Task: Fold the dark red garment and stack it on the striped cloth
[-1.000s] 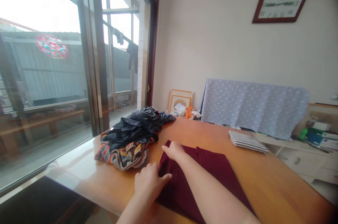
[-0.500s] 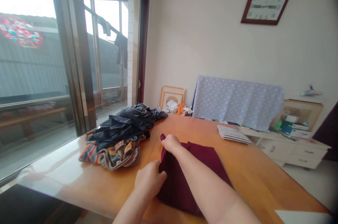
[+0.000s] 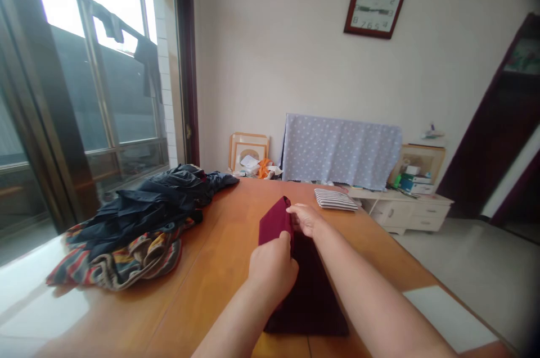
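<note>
A maroon cloth garment [image 3: 310, 296] lies partly folded on the wooden table [image 3: 219, 257] in front of me. One section of it stands raised between my hands. My left hand [image 3: 274, 265] is closed on the near part of the raised edge, its thumb on top. Farther along, my right hand [image 3: 304, 218] pinches the far end of the same edge. The garment's exact kind cannot be made out. My forearms hide part of its right side.
A pile of dark clothes [image 3: 147, 200] lies at the left over a striped knit [image 3: 122, 262]. Toward the back right is a striped folded cloth [image 3: 335, 199]. A white sheet [image 3: 451, 316] lies near the right edge. Behind stand a dotted cover [image 3: 341, 150] and a white cabinet [image 3: 422, 214].
Both hands have lifted the garment's left edge and carried it rightward, folding it over. The view has turned to the right, so the clothes pile now sits farther left.
</note>
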A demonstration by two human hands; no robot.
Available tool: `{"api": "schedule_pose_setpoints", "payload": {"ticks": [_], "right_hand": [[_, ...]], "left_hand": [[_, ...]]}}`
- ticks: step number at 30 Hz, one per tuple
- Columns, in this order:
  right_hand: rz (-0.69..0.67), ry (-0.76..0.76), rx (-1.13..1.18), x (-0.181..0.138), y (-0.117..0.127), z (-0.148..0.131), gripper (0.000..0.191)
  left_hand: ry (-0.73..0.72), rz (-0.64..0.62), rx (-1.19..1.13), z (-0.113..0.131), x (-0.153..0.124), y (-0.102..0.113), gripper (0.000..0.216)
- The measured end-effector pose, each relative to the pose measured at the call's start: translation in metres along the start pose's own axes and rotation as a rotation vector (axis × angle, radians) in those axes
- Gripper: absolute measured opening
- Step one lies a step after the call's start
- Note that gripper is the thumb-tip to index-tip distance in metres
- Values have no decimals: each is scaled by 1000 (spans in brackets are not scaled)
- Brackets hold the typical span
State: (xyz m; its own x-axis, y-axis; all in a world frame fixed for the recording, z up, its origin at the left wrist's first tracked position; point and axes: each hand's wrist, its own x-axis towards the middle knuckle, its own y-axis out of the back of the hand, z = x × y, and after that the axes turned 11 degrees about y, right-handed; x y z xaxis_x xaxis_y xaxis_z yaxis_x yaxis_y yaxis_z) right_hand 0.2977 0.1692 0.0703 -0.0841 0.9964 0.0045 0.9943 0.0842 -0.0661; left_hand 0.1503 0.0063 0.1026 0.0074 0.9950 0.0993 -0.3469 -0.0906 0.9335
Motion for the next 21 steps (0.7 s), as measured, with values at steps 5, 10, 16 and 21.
{"api": "schedule_pose_setpoints", "payload": {"ticks": [5,10,16,21], "right_hand": [[93,-46,82,-6,43,35,12],[138,-76,126,-13,61,60,6],[150,-15,130,-14,63,70,10],[182,80,95,-16,69,73,14]], "left_hand": [[-69,-113,76,40,4,-31,39],[-82,-217,108,52,3,-57,43],[-110,-207,65,54,4,-65,40],[-146,-219,-19,54,5,-66,35]]}}
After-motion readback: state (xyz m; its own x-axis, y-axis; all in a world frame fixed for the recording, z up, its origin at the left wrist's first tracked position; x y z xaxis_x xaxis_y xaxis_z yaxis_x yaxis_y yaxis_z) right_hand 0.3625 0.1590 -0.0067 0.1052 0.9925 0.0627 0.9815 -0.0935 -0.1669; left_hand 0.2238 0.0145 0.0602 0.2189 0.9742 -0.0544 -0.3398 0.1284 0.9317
